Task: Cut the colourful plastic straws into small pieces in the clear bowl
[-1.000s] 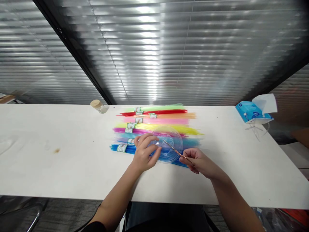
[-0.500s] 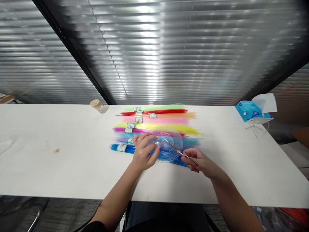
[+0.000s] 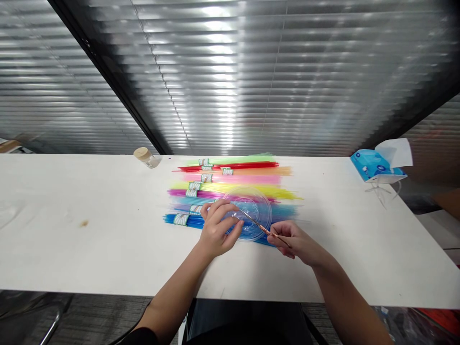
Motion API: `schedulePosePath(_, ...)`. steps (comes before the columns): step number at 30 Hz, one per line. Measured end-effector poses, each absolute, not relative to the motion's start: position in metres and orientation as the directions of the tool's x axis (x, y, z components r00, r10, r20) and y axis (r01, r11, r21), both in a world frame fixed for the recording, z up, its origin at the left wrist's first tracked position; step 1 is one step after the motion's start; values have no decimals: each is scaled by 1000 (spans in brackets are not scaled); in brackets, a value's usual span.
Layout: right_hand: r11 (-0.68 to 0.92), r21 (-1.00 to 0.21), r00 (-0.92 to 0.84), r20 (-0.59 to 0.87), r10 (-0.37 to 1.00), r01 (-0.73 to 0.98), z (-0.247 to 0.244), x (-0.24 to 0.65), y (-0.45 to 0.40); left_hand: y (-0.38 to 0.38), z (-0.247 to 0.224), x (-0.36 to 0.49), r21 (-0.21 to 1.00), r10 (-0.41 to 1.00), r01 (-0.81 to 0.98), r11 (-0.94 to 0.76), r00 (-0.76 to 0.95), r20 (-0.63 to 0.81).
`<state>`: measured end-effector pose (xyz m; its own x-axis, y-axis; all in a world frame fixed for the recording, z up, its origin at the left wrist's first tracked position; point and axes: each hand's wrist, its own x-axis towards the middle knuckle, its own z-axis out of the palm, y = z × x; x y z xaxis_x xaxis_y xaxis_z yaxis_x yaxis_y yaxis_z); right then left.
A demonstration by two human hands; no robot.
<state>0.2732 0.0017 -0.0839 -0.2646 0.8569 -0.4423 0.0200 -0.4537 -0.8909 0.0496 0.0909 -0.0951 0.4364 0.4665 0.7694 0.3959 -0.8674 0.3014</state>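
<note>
My right hand is closed round a pair of slim scissors with copper-coloured handles, their blades pointing up and left over a clear round plastic bowl. At the bowl's left side is my left hand, its fingers curled and thumb close to the index finger. Whatever thin thing lies between those fingertips is too small to make out. The scissor tips reach close to these fingertips. Beneath the bowl and hands lie bundles of thin plastic sticks, among them a dark blue bundle, a purple bundle and a yellow bundle.
Farther back lie pink sticks, red sticks and green sticks. A small jar with a tan lid stands at the back left of the white table. A blue tissue pack sits at the back right.
The scissors have moved slightly left, bringing their tips closer to my left fingertips. My left hand has shifted a little to the right.
</note>
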Motion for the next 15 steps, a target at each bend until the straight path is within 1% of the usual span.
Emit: schedulePosePath(15, -449, -893, -228, -438, 870, 2, -83, 269, 2, 90, -96, 50, 305, 482, 417, -857, 435, 761)
